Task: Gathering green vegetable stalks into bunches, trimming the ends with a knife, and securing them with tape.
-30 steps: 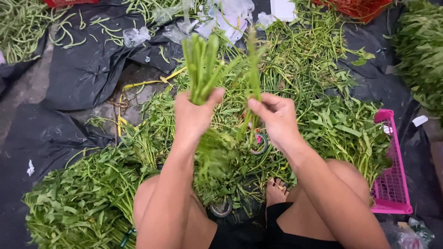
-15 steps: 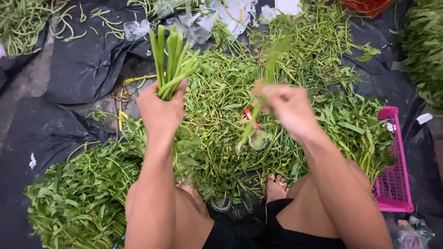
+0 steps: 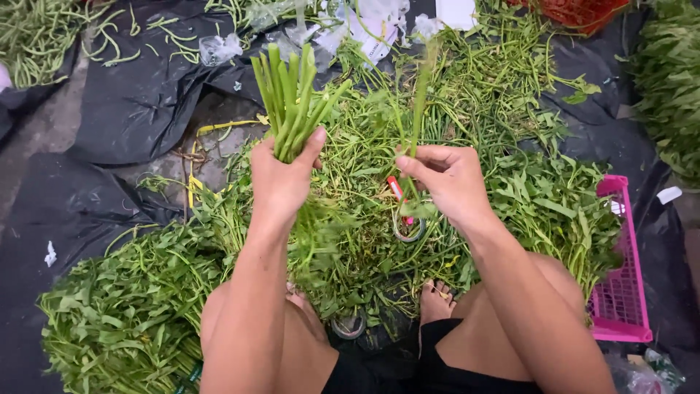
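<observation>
Both hands up over the greens, each gripping stems.

The left hand [image 3: 281,179] is fisted tight round a thick bunch of green stems [image 3: 292,102], cut ends pointing up and away, leaves hanging blurred below the wrist. The right hand [image 3: 448,182] pinches a single thin stem [image 3: 421,102] between thumb and fingers, holding it upright just beside the bunch, not touching it. Beneath them a loose heap of leafy greens [image 3: 510,197] covers black plastic sheeting [image 3: 138,109]; a tape roll [image 3: 408,226] lies in the heap, and a pink basket [image 3: 620,292] sits at the right.
</observation>
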